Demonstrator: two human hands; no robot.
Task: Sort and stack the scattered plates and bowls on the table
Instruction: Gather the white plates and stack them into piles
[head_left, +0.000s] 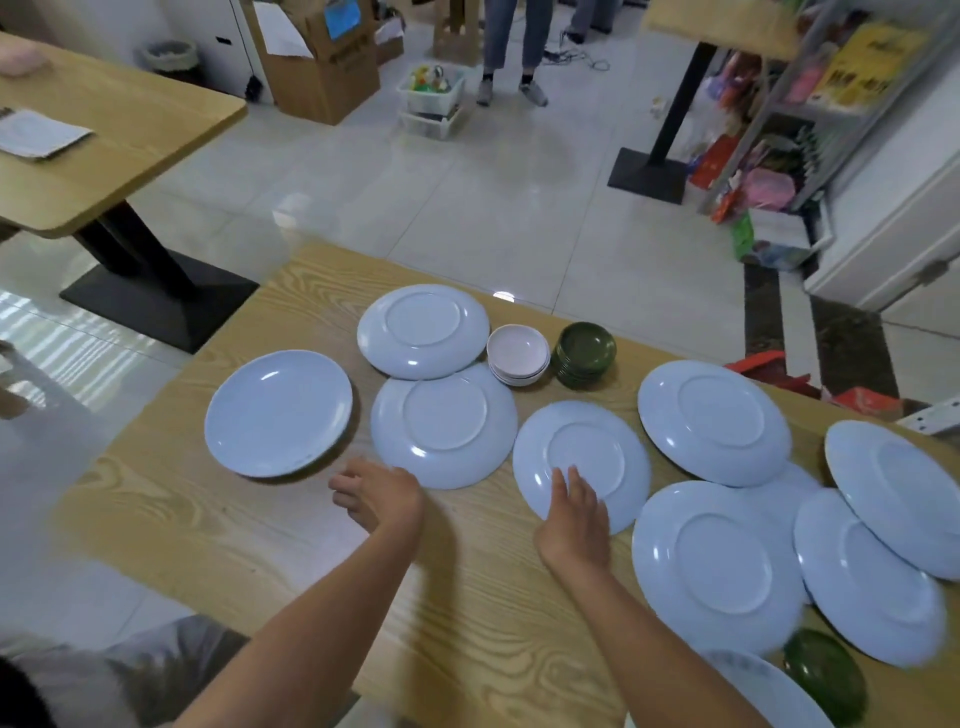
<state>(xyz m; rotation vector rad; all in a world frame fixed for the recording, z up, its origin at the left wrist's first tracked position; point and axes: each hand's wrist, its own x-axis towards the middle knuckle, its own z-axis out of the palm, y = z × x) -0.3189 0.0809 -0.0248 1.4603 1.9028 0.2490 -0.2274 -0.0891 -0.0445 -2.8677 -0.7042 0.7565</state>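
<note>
Several pale blue plates lie scattered on the wooden table (208, 525). One plate (278, 413) at the left sits face up; the others lie upside down. My right hand (574, 512) rests flat on the near edge of the middle upside-down plate (587, 452), fingers spread. My left hand (376, 493) hovers empty, fingers loosely curled, just in front of another upside-down plate (444, 423). A stack of pink bowls (518, 354) and a stack of dark green bowls (586, 353) stand side by side at the far edge. A single green bowl (826, 673) lies at the near right.
More overlapping plates (717, 564) crowd the table's right side. Another wooden table (104, 150) stands at the far left. A person (511, 47) stands beyond on the tiled floor, near boxes and a cluttered shelf (789, 130) at right.
</note>
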